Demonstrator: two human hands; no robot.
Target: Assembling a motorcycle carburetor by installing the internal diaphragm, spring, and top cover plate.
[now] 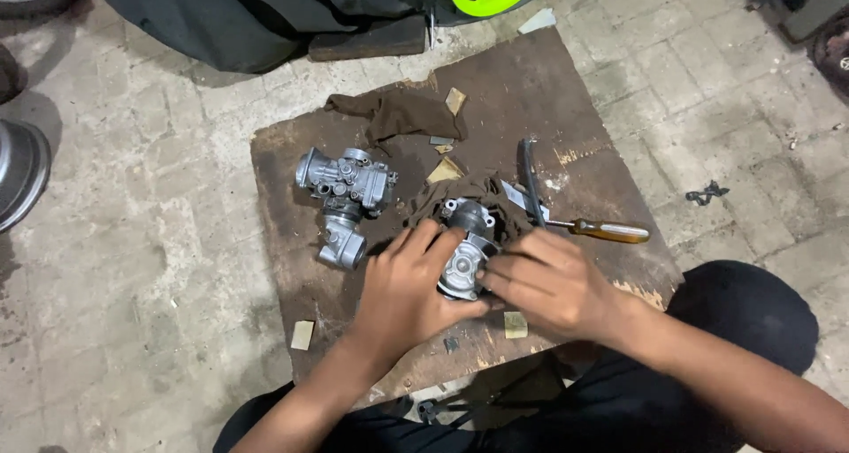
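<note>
**Both hands working one carburetor part**

The left hand is cupping a grey metal part, fingers wrapped along its left side. The right hand is pressing on its right side, fingertips together against the metal. This looks like fitting or turning work; a next move would call for a steady grip. A carburetor is lying beyond the left fingers, a screwdriver beyond the right, on the board.

Matt cast-metal carburetor lies on a rough, stained wooden board.
</note>
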